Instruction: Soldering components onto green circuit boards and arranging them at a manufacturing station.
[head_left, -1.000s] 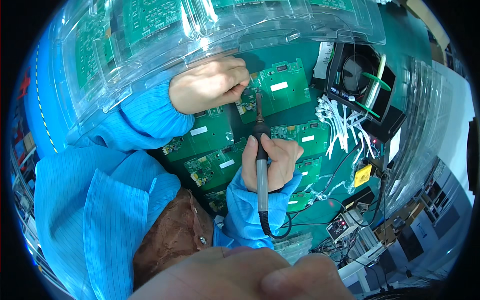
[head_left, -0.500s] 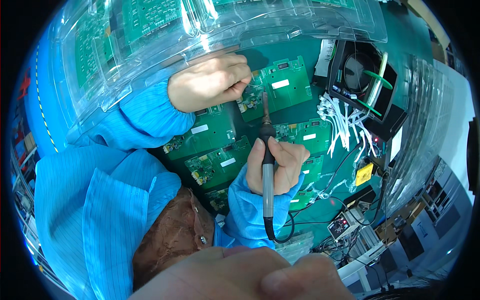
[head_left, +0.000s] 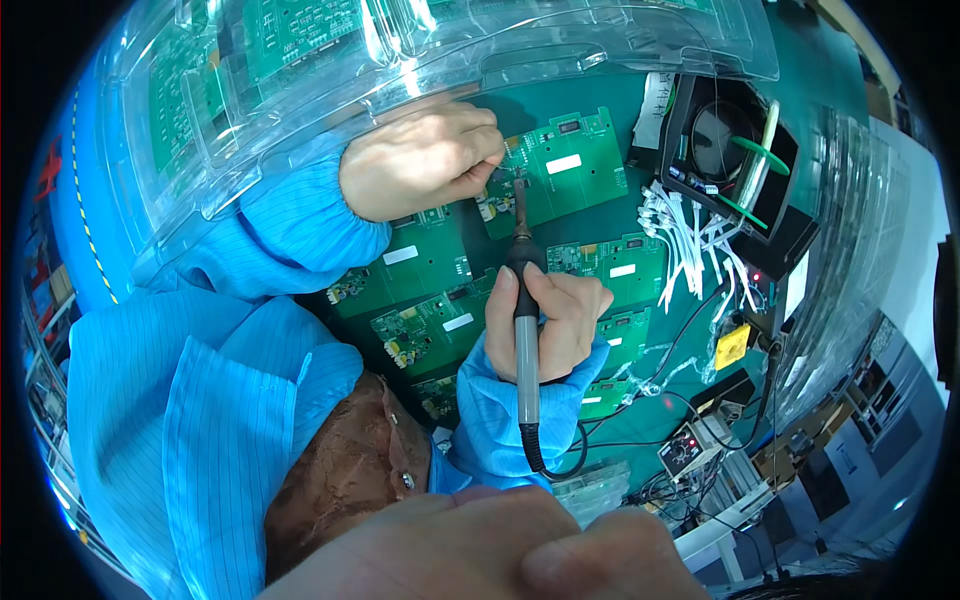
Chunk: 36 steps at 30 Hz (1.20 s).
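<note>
My right hand point(head_left: 560, 320) grips a soldering iron point(head_left: 526, 345) by its black and grey handle, like a pen. The metal tip points away from me and lies over the left part of a green circuit board point(head_left: 590, 180), close to its small components. At that board's left edge is my left hand point(head_left: 425, 160), closed with thumb and forefinger pinched together. Whatever sits in that pinch is hidden. More green circuit boards, one nearer left point(head_left: 425, 270) and one nearer right point(head_left: 625, 270), lie around my hands on the green mat.
Clear plastic trays point(head_left: 400, 95) with boards in them stand along the far side. To the right are white connector cables point(head_left: 690, 240), a black holder with a spool point(head_left: 750, 170), a yellow sponge point(head_left: 732, 347) and a soldering station point(head_left: 682, 452). The iron's cord point(head_left: 545, 470) loops near my right sleeve.
My right hand and the soldering iron have shifted slightly left, and the tip has moved left over the board's components. My left hand has stayed nearly still.
</note>
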Each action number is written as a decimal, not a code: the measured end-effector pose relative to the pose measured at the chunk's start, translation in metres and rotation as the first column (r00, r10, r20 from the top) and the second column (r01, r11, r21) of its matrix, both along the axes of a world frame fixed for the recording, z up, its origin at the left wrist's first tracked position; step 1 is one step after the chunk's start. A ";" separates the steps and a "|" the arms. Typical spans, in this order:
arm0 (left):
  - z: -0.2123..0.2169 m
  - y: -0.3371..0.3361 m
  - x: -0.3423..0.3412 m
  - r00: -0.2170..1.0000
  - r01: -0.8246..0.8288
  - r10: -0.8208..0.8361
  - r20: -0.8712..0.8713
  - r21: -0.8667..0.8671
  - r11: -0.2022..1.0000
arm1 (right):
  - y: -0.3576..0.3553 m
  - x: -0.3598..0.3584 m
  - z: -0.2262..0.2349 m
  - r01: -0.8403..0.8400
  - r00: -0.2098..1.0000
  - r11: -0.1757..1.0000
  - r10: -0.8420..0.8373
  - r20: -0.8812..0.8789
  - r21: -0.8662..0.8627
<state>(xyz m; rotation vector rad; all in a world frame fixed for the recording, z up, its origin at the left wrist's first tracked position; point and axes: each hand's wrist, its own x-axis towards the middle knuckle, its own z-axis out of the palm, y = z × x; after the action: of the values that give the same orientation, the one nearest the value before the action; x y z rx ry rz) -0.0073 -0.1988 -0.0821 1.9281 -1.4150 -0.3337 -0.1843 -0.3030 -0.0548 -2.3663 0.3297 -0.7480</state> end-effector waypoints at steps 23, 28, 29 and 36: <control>0.005 -0.002 0.010 0.998 0.049 -0.047 -0.048 0.028 0.998 | 0.000 0.007 0.007 0.008 1.000 1.000 -0.008 -0.010 0.008; 0.003 -0.002 0.013 0.999 0.042 -0.041 -0.021 0.007 0.999 | 0.000 0.012 0.007 0.002 1.000 1.000 -0.002 0.001 0.004; 0.002 -0.002 0.013 0.999 0.033 -0.033 -0.016 0.009 0.999 | 0.000 0.012 0.007 0.003 1.000 1.000 -0.003 0.001 0.004; 0.002 -0.004 0.013 1.000 0.021 -0.021 -0.003 0.036 0.999 | 0.000 0.014 0.004 0.013 1.000 1.000 -0.013 0.024 0.000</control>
<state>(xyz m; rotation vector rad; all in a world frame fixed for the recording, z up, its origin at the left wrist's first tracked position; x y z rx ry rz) 0.0053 -0.2028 -0.0801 1.9420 -1.4371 -0.3738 -0.1702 -0.3029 -0.0510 -2.3552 0.3350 -0.7819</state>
